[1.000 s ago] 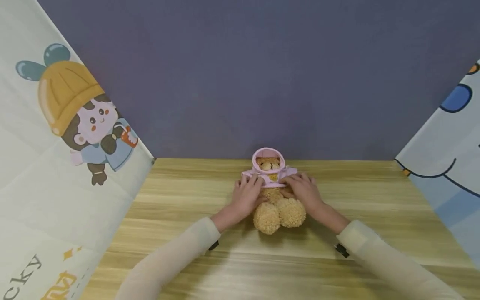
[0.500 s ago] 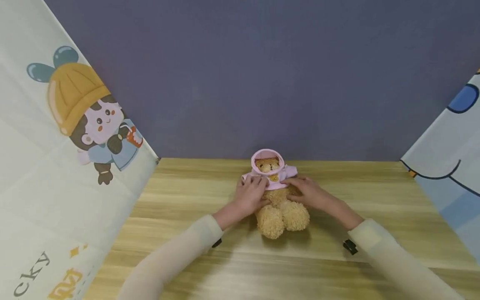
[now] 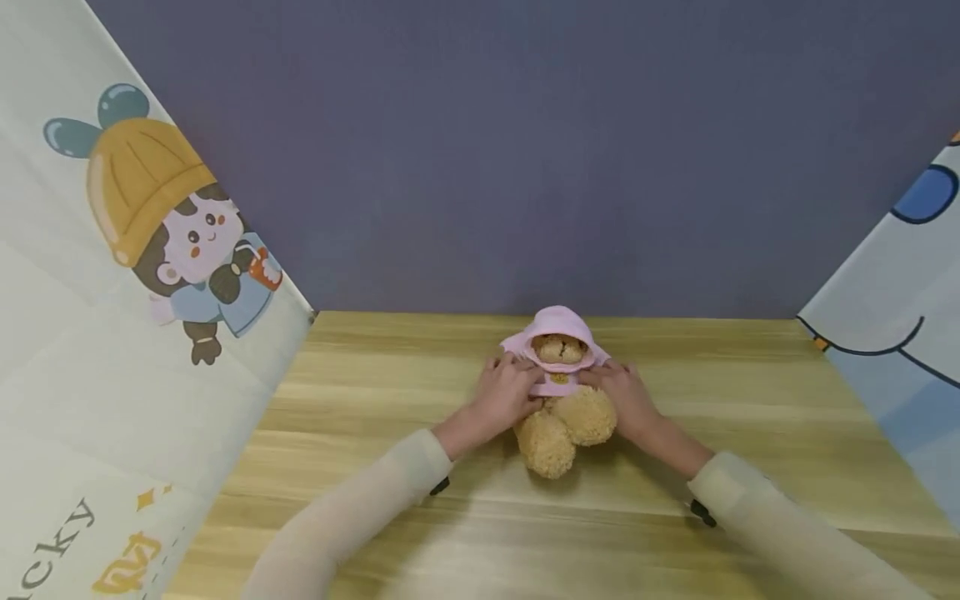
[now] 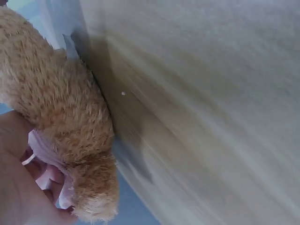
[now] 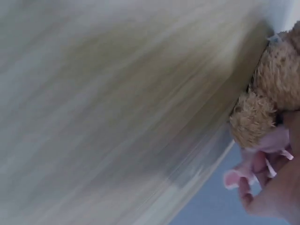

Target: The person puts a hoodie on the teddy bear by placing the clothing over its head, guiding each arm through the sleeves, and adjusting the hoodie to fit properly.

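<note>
A tan plush teddy bear [image 3: 547, 446] stays on its back on the wood-patterned table, its round feet toward the person. Its pink hoodie [image 3: 558, 321] has the hood up around the muzzle and a small yellow patch on the chest. My left hand [image 3: 502, 392] grips one side of the hoodie near its hem, and curled fingers hold the pink cloth [image 4: 44, 147] in the left wrist view. On the other side, my right hand [image 3: 626, 400] pinches the hoodie beside the bear's raised leg. A pink sleeve end [image 5: 232, 179] pokes out by the right fingers. The bear's eyes are hidden under the hood.
The table [image 3: 360, 367] ends at a dark blue-grey backdrop [image 3: 480, 158] just beyond the hood. Printed white cloths flank it, a cartoon child [image 3: 198, 242] on the left cloth and a blue-and-white figure [image 3: 892, 275] on the right.
The hood has tipped forward, showing its top and covering more of the bear's head. The bear's foot nearer my right hand has risen, and both hands have shifted slightly with the hoodie.
</note>
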{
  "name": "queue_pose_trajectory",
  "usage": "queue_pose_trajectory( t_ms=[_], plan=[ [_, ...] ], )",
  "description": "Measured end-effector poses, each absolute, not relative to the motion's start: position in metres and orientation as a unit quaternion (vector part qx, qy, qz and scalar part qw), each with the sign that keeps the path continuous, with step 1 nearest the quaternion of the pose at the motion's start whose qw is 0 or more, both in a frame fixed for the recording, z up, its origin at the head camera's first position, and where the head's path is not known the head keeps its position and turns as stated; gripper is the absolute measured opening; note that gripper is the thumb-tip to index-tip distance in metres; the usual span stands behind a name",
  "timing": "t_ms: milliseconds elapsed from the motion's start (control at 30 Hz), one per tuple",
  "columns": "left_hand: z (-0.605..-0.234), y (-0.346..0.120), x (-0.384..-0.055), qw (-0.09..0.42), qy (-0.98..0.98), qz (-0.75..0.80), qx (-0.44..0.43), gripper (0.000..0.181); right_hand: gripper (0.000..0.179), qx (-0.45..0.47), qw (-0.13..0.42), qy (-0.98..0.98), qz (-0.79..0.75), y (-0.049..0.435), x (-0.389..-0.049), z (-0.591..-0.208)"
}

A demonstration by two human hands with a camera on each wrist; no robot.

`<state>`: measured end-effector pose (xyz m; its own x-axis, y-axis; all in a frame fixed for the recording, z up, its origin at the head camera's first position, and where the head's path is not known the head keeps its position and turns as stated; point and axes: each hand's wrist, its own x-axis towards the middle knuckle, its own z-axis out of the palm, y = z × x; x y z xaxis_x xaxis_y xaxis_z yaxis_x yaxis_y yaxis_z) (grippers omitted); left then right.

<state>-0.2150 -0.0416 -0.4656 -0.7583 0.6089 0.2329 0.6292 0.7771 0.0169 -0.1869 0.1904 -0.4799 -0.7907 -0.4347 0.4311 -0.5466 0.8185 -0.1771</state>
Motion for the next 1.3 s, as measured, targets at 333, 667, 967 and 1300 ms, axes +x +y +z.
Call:
queue_pose_trajectory(
  t_ms=[333,667,967,1300],
  plan=[
    [-0.473,-0.04,-0.218,0.071,-0.966,-0.09,-0.233,0.074,0.053,0.237,0.106,-0.956,0.138,0.204,-0.194,-0.465],
    [-0.477,-0.036,-0.218,0.161,-0.942,-0.017,-0.293,0.039,0.022,0.308,0.159,-0.934,0.083,0.192,-0.202,-0.455],
    [-0.48,-0.02,-0.227,0.228,-0.93,0.016,-0.286,0.021,0.021,0.351,0.21,-0.901,0.145,0.201,-0.217,-0.468],
    [-0.486,-0.019,-0.23,0.315,-0.899,-0.004,-0.305,0.008,0.024,0.348,0.219,-0.898,0.158,0.201,-0.214,-0.469]
  ],
)
